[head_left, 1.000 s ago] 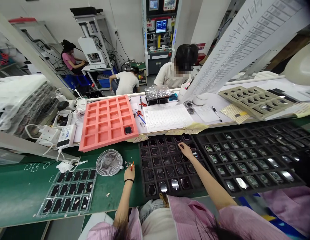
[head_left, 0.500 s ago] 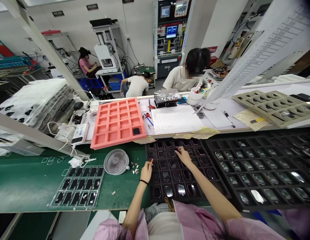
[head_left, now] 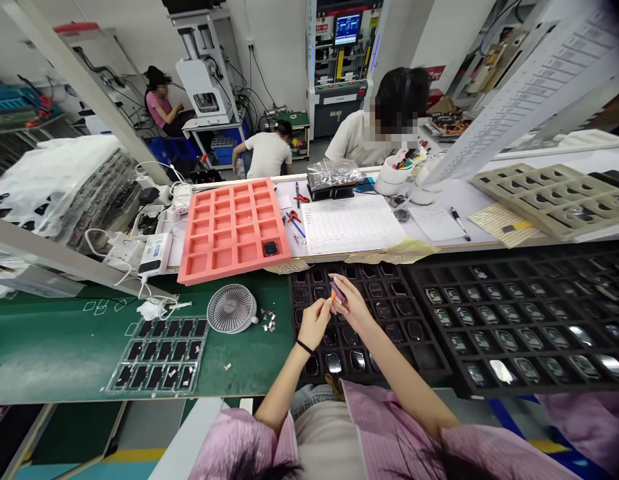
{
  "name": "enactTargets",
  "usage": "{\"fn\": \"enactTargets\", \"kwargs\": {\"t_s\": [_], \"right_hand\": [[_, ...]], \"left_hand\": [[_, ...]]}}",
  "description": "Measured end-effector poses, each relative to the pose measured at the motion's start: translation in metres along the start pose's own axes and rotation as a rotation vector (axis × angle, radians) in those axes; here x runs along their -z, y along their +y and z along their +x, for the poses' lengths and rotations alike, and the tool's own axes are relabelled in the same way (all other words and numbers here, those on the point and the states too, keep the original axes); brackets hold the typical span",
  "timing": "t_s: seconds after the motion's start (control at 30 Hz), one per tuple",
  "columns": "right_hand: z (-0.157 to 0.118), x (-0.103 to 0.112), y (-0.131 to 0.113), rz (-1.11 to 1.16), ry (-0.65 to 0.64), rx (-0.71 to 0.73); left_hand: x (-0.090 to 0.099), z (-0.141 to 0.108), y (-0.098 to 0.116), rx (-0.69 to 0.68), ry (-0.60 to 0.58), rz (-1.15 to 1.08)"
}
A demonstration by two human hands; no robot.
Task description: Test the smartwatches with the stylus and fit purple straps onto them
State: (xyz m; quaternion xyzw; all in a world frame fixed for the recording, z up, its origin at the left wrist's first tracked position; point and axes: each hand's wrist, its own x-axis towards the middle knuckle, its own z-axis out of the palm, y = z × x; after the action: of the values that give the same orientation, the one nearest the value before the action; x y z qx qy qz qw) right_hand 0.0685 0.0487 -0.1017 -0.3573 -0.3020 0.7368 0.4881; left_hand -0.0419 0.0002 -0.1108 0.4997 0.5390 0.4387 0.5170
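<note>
Over a black tray [head_left: 422, 357], left hand [head_left: 314, 324], perhaps orange plastic [head_left: 333, 294] pinched

Bright even light, warped fisheye edges

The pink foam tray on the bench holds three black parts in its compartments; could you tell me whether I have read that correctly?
Not three: the head view shows only one black part in the pink foam tray, in a compartment near its front right corner.
</note>
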Motion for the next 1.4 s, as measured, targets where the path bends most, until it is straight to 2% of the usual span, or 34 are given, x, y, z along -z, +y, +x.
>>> {"fn": "enactTargets", "kwargs": {"t_s": [0.2, 0.43, 0.6, 0.77, 0.9, 1.03, 1.13, 1.17, 1.23, 1.3, 1.4], "right_hand": [[-0.001, -0.001, 0.000, 0.009, -0.026, 0.005], [-0.004, -0.001, -0.003, 0.000, -0.059, -0.025], [-0.003, 0.002, 0.006, 0.187, -0.109, -0.168], [0.001, 0.009, 0.017, 0.330, -0.130, -0.219], [0.000, 0.010, 0.022, 0.272, -0.104, -0.186], [-0.004, 0.011, 0.036, 0.040, -0.020, -0.111], [0.003, 0.028, 0.047, -0.271, 0.100, 0.013], [0.008, 0.038, 0.048, -0.396, 0.161, 0.074], [0.021, 0.066, 0.047, -0.507, 0.244, 0.118], [0.034, 0.097, 0.041, -0.615, 0.308, 0.129], [0.048, 0.138, 0.032, -0.800, 0.376, 0.159]], "left_hand": [[-0.002, 0.001, 0.000, 0.051, -0.023, -0.110], [0.007, 0.000, 0.006, 0.051, -0.068, -0.029], [0.007, 0.000, 0.008, 0.037, -0.095, -0.067], [0.003, 0.000, 0.003, 0.070, -0.080, -0.149], [0.002, 0.001, -0.003, 0.124, -0.036, -0.188], [-0.005, 0.006, -0.012, 0.081, 0.012, -0.205], [0.003, 0.011, -0.026, 0.062, 0.085, -0.128], [0.010, 0.011, -0.032, 0.067, 0.127, -0.085], [0.032, 0.010, -0.047, 0.097, 0.214, 0.051], [0.059, 0.006, -0.066, 0.147, 0.302, 0.321], [0.091, -0.001, -0.093, 0.361, 0.329, 0.713]]}}
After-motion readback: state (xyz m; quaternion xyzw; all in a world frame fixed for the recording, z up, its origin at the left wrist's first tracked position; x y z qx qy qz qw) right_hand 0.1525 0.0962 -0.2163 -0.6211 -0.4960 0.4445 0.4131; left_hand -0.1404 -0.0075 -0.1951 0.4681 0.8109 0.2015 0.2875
